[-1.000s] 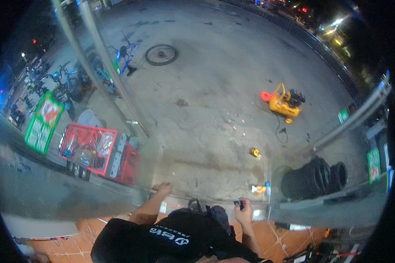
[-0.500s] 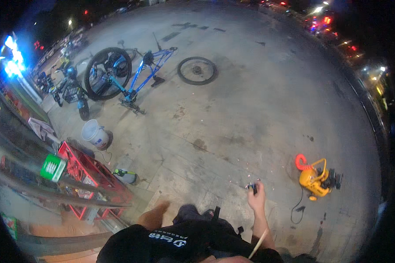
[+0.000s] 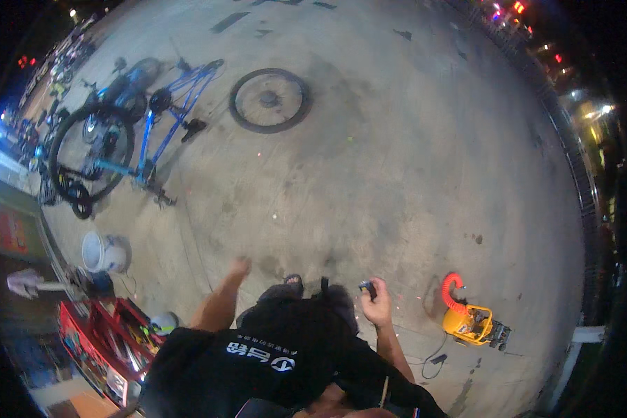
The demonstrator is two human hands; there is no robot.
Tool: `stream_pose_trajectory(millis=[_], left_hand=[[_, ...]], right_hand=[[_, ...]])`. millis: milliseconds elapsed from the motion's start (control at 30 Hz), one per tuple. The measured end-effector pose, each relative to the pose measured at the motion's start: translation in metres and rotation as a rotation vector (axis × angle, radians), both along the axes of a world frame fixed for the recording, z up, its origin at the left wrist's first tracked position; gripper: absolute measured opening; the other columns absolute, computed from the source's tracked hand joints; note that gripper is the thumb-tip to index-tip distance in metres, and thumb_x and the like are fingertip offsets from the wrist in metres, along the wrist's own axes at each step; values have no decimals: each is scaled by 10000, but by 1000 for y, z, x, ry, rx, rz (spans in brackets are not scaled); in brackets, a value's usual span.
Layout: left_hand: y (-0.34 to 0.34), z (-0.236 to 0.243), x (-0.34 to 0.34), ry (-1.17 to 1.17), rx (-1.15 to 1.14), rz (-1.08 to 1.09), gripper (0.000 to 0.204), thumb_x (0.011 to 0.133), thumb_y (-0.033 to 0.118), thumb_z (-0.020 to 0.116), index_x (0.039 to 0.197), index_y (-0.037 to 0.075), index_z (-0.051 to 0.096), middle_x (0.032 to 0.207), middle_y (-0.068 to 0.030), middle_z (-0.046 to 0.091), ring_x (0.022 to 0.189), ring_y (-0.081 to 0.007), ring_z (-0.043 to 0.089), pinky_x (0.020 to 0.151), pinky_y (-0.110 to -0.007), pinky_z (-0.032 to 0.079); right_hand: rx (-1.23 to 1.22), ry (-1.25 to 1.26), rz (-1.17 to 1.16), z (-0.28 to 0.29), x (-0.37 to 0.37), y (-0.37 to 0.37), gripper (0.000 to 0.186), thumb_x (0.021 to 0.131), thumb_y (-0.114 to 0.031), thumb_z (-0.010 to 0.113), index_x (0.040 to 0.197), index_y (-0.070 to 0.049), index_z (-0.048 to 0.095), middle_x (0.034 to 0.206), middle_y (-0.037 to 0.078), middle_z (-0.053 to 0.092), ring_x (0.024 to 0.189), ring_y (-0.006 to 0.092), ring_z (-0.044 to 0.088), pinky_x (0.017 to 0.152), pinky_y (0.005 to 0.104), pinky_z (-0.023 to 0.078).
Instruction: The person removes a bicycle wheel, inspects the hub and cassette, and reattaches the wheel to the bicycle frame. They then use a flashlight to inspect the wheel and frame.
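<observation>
My right hand is closed on a small dark object with a bit of blue on it; its kind is too small to make out. My left hand hangs forward over the concrete, smeared by motion, so its fingers do not show clearly. Beyond it, at the far left, a blue bicycle frame rests on the ground with one wheel on it. A loose bicycle wheel lies flat to the right of the frame. Both hands are well apart from the bicycle parts.
A yellow air compressor with a coiled red hose stands at right, a dark cable beside it. At left are a white bucket and a red tool rack full of tools. Parked scooters stand behind the bicycle.
The view has shifted, with the bicycle and bucket now farther left and the compressor lower. My left arm reaches farther forward. My right hand still holds the small dark object.
</observation>
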State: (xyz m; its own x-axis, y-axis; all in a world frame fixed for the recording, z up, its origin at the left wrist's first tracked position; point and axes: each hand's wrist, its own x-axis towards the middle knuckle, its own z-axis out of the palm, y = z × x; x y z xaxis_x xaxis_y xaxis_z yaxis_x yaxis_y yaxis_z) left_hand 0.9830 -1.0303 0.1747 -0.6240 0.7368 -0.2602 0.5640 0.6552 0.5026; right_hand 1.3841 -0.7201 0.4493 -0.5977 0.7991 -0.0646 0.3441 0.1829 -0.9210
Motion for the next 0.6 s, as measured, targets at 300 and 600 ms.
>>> stream_pose_trajectory(millis=[300, 600], left_hand=[[632, 271, -166, -478, 556, 12, 430, 920, 315, 606, 1223, 11, 599, 1133, -171, 672, 1022, -265, 636, 901, -351, 484], [464, 32, -278, -618, -414, 746, 303, 904, 276, 583, 1025, 6, 646, 966, -147, 680, 892, -254, 645, 804, -393, 499]], right_hand=[[218, 107, -212, -39, -140, 329, 312, 841, -19, 615, 1137, 5, 520, 918, 113, 600, 826, 193, 598, 775, 321, 498], [225, 86, 259, 133, -489, 676, 354, 789, -35, 621, 1136, -15, 552, 979, 134, 643, 868, 255, 641, 786, 354, 513]])
